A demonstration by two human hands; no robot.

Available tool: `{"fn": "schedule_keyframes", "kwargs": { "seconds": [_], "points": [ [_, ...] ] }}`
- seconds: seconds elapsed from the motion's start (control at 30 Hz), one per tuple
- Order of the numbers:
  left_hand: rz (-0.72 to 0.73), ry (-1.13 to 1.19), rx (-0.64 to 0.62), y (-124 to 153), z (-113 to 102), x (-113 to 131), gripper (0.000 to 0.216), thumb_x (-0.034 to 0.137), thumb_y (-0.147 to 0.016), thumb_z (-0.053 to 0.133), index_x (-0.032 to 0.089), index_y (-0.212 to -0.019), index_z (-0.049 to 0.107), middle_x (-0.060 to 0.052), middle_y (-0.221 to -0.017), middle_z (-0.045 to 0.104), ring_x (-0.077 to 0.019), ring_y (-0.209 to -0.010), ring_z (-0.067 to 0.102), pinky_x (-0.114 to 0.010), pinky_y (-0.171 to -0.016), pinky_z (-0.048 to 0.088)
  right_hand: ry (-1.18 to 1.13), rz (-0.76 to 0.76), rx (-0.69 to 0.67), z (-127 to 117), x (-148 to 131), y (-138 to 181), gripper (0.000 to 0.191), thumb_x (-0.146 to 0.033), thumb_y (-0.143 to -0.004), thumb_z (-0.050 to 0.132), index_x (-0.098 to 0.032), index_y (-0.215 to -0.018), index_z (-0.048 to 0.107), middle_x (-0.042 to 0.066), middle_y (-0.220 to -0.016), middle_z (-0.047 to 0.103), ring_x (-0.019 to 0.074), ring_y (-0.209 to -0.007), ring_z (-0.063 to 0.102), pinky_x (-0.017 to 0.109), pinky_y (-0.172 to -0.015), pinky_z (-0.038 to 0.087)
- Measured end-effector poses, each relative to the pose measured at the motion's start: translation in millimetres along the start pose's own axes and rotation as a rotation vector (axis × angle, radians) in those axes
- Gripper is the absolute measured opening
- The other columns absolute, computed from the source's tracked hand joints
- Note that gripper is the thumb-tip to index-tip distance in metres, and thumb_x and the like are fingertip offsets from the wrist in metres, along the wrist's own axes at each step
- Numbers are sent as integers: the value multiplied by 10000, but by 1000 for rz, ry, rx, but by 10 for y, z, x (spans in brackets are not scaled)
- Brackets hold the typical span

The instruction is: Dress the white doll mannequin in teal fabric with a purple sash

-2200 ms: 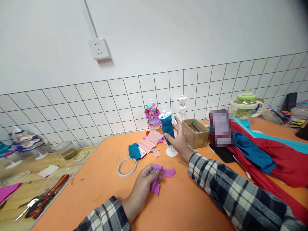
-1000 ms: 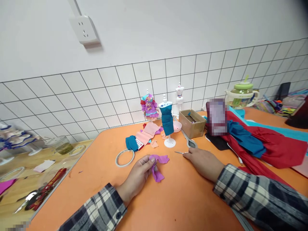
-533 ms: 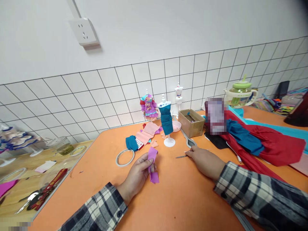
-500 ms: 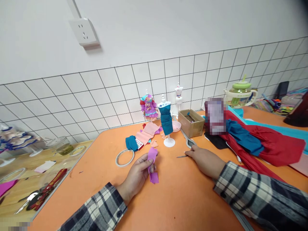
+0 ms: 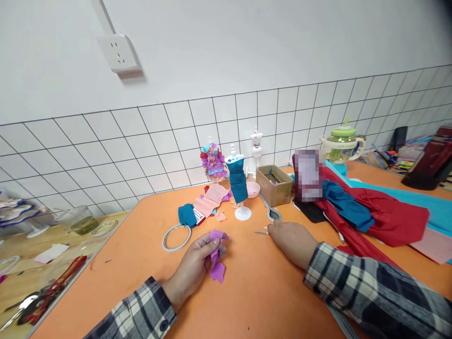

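My left hand (image 5: 197,256) pinches a purple crepe paper strip (image 5: 216,272) between thumb and fingers; its upper end folds over the fingertips and its lower end hangs down. My right hand (image 5: 291,241) is closed low over the orange table, with slim metal blades pointing left out of it, apparently scissors (image 5: 261,232); their handles are hidden under the hand. Ahead of both hands stands a small white dress form (image 5: 243,213) wrapped in teal crepe paper (image 5: 238,182). A roll of tape (image 5: 176,238) lies left of my left hand.
Behind are a dress form in a purple ruffled dress (image 5: 213,162), a bare white form (image 5: 256,141), a pink bowl (image 5: 253,189) and a cardboard box (image 5: 275,190). Crepe paper pieces (image 5: 210,199) lie at centre. At right are a phone (image 5: 308,176), red crepe paper (image 5: 395,214) and a pitcher (image 5: 341,146).
The view has shifted slightly. My left hand has turned the purple strip, so its top now folds over to the right. Two blade tips now show at my right hand instead of one thin line.
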State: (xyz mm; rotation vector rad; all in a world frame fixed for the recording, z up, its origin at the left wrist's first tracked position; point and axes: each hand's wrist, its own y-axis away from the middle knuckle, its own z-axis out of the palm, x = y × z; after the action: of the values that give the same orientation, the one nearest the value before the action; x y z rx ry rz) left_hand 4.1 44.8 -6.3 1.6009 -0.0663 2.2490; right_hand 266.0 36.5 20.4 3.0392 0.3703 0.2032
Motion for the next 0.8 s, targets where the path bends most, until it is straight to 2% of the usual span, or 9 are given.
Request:
{"fn": "schedule_keyframes", "kwargs": {
  "seconds": [0.1, 0.17, 0.3, 0.37, 0.43, 0.53, 0.6, 0.7, 0.8],
  "points": [
    [16, 89, 9, 7, -16, 39, 290, 231, -697, 798, 130, -959, 729, -94, -1000, 705, -163, -807, 626, -256, -707, 486, -16, -12, 20, 47, 16, -26, 282, -69, -929, 377, -154, -1030, 625, 130, -985, 659, 248, -818, 698, 275, -580, 422],
    [11, 149, 6, 5, -31, 60, 297, 264, -683, 802, 128, -938, 730, -93, -1004, 703, -183, -842, 633, -285, -761, 501, -58, -43, 62, 104, 62, -57, 251, -109, -936, 389, -179, -1033, 610, 102, -962, 663, 237, -793, 690, 271, -570, 395],
    [5, 146, -14, -18, -53, 52, 305, 427, -752, 765, 139, -715, 673, -22, -633, 624, -147, -655, 604, -248, -649, 483, -301, -134, 161, 178, 111, -110, 186, -145, -890, 467, -196, -1009, 600, 61, -936, 670, 211, -835, 650, 268, -612, 377],
    [16, 84, -3, -33, -55, 25, 290, 415, -784, 748, 146, -721, 661, 17, -513, 536, -132, -599, 583, -212, -577, 440, -530, -168, 146, 192, 88, -115, 159, -144, -823, 557, -193, -967, 603, 33, -916, 661, 176, -841, 618, 252, -645, 387],
    [18, 32, -11, -41, -50, -2, 248, 381, -805, 739, 144, -858, 689, 33, -483, 515, -124, -579, 570, -198, -562, 420, -823, -175, -13, 205, 37, -102, 187, -203, -768, 653, -191, -945, 593, -5, -856, 638, 122, -709, 583, 225, -603, 398],
    [29, 10, -56, -32, -33, -23, 301, 353, -827, 717, 127, -1024, 687, 44, -450, 500, -114, -543, 538, -199, -563, 408, -1286, -201, -469, 233, -62, -60, 339, -375, -737, 708, -201, -974, 541, -29, -843, 631, 47, -459, 490, 177, -436, 370],
    [32, 17, -82, -14, -18, -23, 315, 333, -826, 709, 123, -1059, 683, 50, -415, 473, -124, -528, 530, -215, -566, 411, -1517, -257, -692, 255, -115, -34, 406, -439, -731, 707, -210, -980, 481, -4, -902, 660, 33, -401, 493, 153, -374, 364],
    [14, 25, -157, 21, -2, -14, 305, 284, -807, 704, 132, -1070, 691, 48, -401, 463, -137, -509, 513, -251, -584, 427, -1675, -336, -832, 271, -140, -8, 503, -467, -685, 758, -213, -972, 433, 7, -878, 672, 63, -419, 558, 171, -365, 447],
    [-1, 20, -181, 48, -6, -14, 335, 275, -761, 737, 147, -1071, 714, 7, -563, 566, -142, -595, 538, -283, -660, 463, -1666, -373, -911, 252, -122, 8, 506, -441, -662, 793, -200, -959, 463, -23, -788, 633, 94, -464, 598, 201, -371, 502]
  ]
}}
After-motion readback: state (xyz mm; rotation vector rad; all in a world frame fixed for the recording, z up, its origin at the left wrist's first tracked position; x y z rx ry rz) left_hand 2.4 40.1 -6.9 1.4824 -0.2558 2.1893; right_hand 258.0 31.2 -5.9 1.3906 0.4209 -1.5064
